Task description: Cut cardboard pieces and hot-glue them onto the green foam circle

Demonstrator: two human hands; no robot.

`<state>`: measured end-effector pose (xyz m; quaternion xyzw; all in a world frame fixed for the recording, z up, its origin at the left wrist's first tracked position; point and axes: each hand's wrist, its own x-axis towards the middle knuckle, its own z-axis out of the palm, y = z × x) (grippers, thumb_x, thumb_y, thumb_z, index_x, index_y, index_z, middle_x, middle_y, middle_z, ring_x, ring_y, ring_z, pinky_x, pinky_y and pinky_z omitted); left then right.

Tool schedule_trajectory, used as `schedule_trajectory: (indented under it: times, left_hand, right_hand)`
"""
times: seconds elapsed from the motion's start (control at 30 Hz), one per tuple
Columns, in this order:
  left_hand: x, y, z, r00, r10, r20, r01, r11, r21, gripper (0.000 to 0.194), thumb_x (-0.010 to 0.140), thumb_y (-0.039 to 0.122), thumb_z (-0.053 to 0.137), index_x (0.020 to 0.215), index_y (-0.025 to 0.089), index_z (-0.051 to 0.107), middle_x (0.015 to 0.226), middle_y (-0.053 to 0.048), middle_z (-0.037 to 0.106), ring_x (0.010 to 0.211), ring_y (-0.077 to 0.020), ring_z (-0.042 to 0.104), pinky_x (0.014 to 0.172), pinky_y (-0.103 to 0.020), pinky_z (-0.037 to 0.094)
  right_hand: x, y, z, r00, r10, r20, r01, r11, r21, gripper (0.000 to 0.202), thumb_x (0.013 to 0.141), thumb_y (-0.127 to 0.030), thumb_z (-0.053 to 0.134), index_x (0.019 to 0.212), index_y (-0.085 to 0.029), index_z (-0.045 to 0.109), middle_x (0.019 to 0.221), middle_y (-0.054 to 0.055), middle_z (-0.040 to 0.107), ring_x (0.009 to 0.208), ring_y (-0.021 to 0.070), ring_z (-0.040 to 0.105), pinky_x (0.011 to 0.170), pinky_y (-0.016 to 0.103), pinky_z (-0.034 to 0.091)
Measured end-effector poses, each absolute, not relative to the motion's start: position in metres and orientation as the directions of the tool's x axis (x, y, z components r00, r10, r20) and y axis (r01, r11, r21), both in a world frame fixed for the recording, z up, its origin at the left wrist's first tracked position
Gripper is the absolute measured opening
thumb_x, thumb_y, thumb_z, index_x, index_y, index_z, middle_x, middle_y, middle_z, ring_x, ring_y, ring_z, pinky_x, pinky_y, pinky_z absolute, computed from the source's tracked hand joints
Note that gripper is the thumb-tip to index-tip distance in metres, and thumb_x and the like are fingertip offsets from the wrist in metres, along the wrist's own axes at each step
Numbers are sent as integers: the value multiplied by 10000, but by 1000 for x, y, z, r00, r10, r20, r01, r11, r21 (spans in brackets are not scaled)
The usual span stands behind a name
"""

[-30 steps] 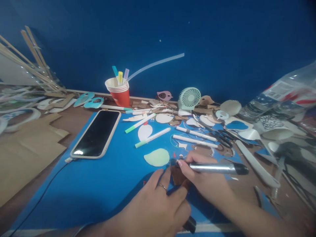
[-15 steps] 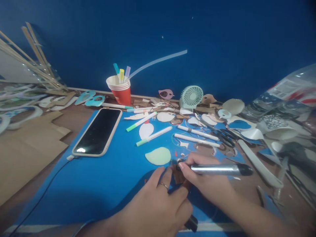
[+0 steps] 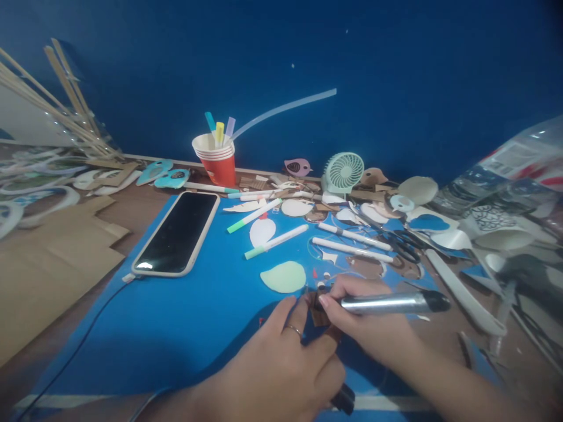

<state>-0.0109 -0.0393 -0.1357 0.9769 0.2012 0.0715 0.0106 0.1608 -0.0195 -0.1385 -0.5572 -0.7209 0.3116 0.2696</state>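
My right hand is closed around a silver marker with black ends, its tip pointing left. The tip is over a small brown cardboard piece, most of it hidden by my fingers. My left hand, a ring on one finger, presses that piece down on the blue board with bent fingers. Below my left palm a black cap-like end sticks out; whether the hand grips it I cannot tell. A pale green leaf-shaped cutout lies just beyond my fingertips.
A phone on a cable lies left of several felt-tip pens. Behind stand red paper cups and a mint fan. Scissors, paper scraps and a plastic bottle crowd the right. Brown paper covers the left.
The whole view has shifted very slightly. Both hands stay in nearly the same place, with the marker still at the brown cardboard piece, a little more of which shows.
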Motion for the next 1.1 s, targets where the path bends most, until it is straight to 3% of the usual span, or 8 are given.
schedule_trajectory:
  times: [0.6, 1.1]
  left_hand:
    - [-12, -40, -136, 908, 401, 126, 393, -916, 80, 232, 852, 351, 411, 961, 211, 560, 1028, -30, 562, 1033, -357, 487, 866, -510, 286]
    - [-11, -39, -133, 906, 407, 114, 397, -912, 99, 238, 838, 378, 444, 967, 220, 566, 1084, -41, 552, 1100, -342, 443, 889, -496, 281]
  right_hand:
    - [163, -19, -140, -270, 963, -18, 605, 155, -781, 238, 736, -196, 531, 515, -176, 447, 475, -51, 496, 451, 75, 433, 425, 166, 324]
    - [161, -19, -135, -265, 962, -57, 540, 99, -836, 268, 695, -157, 514, 478, -186, 360, 451, -59, 379, 450, 78, 331, 411, 190, 272]
